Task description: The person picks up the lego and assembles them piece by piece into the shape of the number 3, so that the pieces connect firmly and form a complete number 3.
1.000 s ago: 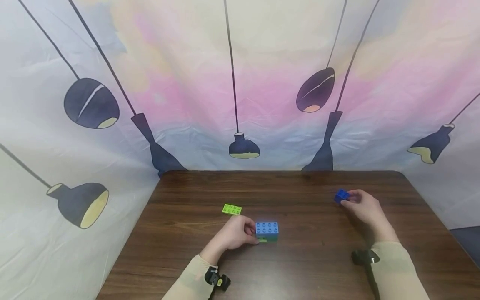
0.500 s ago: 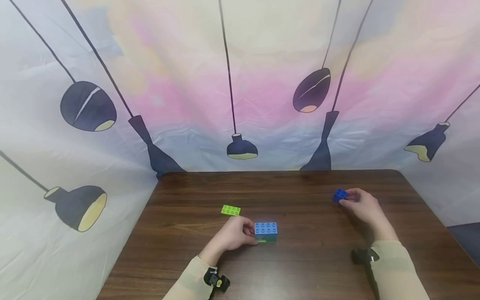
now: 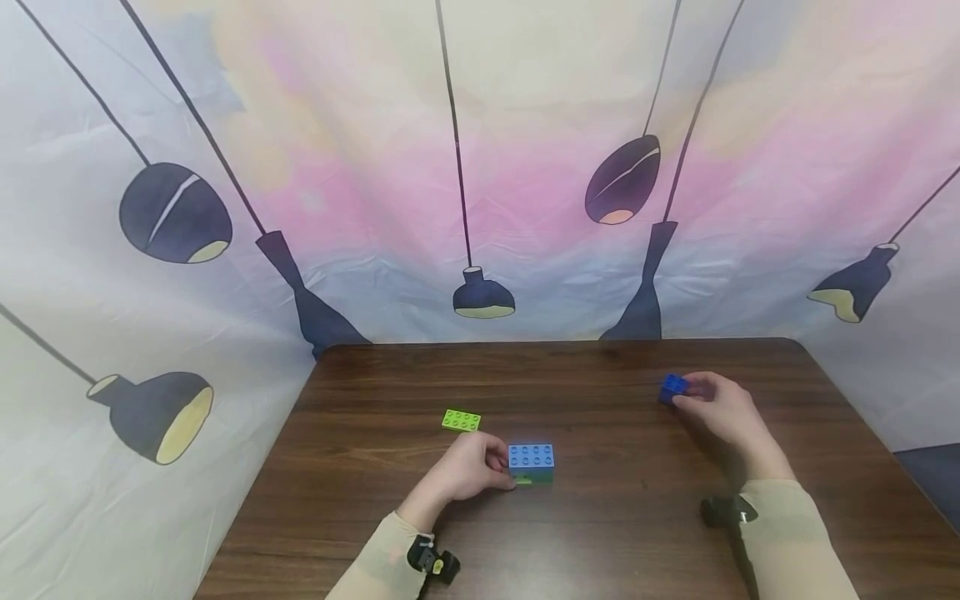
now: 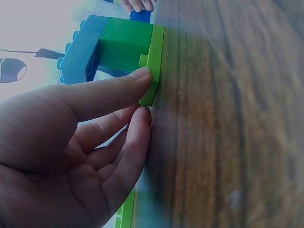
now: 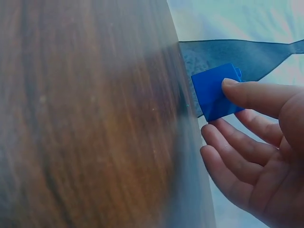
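My left hand (image 3: pixel 467 468) pinches the end of a lime green base piece (image 4: pixel 153 66) between thumb and fingers. On this base stands a green building brick (image 4: pixel 126 42), topped by a light blue studded brick (image 3: pixel 531 455). The stack sits on the table, and the base is mostly hidden under it in the head view. Off to the right, my right hand (image 3: pixel 727 410) grips a small dark blue brick (image 3: pixel 673 388) between thumb and fingertips. That brick is tilted in the right wrist view, close over the table.
A loose lime green flat brick (image 3: pixel 461 420) lies just beyond my left hand. The brown wooden table (image 3: pixel 585 542) ends at the back against a painted cloth (image 3: pixel 390 217) with lamp drawings.
My right hand has moved slightly left with the dark blue brick. The left hand and the stack keep their place; the head view has shifted a little.
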Motion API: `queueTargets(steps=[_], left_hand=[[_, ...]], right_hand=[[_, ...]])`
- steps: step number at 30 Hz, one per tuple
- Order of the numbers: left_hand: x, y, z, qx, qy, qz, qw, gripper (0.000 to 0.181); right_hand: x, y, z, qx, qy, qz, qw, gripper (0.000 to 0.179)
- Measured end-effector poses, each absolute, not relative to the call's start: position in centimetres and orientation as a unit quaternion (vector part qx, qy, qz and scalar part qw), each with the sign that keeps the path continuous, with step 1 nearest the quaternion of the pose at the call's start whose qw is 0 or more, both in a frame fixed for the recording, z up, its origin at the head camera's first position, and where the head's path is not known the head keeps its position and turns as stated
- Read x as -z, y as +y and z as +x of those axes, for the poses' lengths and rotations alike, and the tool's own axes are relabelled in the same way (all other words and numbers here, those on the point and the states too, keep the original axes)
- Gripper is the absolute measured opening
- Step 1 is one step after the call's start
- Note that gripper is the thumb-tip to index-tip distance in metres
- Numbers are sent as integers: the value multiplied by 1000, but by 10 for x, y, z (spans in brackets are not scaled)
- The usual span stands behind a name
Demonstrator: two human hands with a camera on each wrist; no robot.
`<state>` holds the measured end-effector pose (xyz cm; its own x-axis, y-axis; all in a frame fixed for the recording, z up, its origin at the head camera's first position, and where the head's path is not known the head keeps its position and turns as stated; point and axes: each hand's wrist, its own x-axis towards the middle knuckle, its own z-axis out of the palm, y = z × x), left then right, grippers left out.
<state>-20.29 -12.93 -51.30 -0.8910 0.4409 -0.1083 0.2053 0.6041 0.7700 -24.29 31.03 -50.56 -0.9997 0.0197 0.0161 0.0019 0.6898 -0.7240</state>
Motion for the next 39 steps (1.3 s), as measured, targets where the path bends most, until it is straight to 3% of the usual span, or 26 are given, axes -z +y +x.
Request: queueTargets(steps=[39], left_hand=[[513,-128,-204,-410,881,189,141,25]], right_hand=[[477,269,-239,-424,-903,68,13,56]])
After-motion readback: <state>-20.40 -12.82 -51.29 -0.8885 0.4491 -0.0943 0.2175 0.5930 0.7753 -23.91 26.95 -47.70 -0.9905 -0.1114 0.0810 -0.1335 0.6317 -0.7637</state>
